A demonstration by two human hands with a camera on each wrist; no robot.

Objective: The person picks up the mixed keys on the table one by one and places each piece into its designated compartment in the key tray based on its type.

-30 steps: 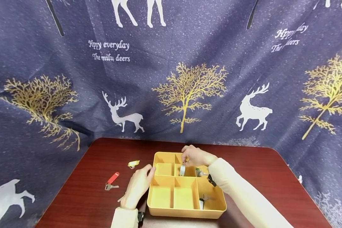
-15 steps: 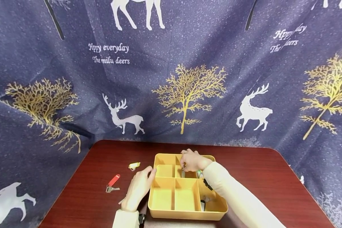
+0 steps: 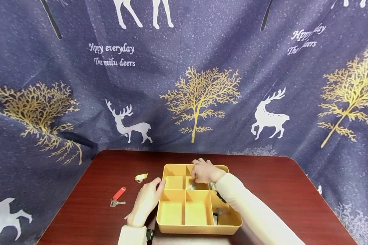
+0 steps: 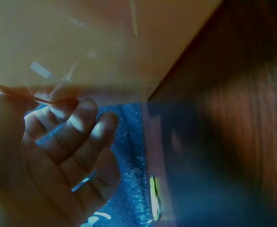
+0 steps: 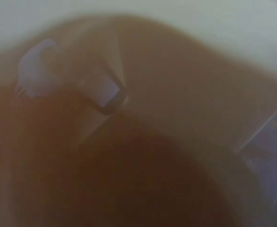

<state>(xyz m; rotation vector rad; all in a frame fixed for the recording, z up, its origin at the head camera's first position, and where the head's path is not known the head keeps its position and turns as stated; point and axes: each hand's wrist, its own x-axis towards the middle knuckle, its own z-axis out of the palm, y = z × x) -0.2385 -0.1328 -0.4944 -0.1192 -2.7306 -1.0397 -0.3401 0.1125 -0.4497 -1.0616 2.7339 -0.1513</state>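
Observation:
A yellow sectioned tray (image 3: 199, 229) sits on the table. My right hand (image 3: 204, 172) reaches into its back middle compartment, fingers curled down around a key whose pale blue tag (image 3: 191, 186) shows just below the fingertips; the key itself is mostly hidden. My left hand (image 3: 148, 199) rests by the tray's left wall, its fingertips touching near the rim; in the left wrist view its fingers (image 4: 84, 116) are loosely bent against the wall. The right wrist view is dark and blurred, with a black-and-white key tag (image 5: 100, 87) inside the tray.
Left of the tray lie a key with a red tag (image 3: 119, 193) and a yellow tag (image 3: 141, 177). Another key (image 3: 127, 215) is partly under my left wrist. The front right compartment holds a black-and-white tag (image 3: 215, 218) with its key. A patterned curtain (image 3: 184, 85) hangs behind the table.
My right hand has gone lower into the back middle compartment, and the pale blue tag, hanging upright before, now lies flatter near the compartment floor. My left hand stays at the tray's left side.

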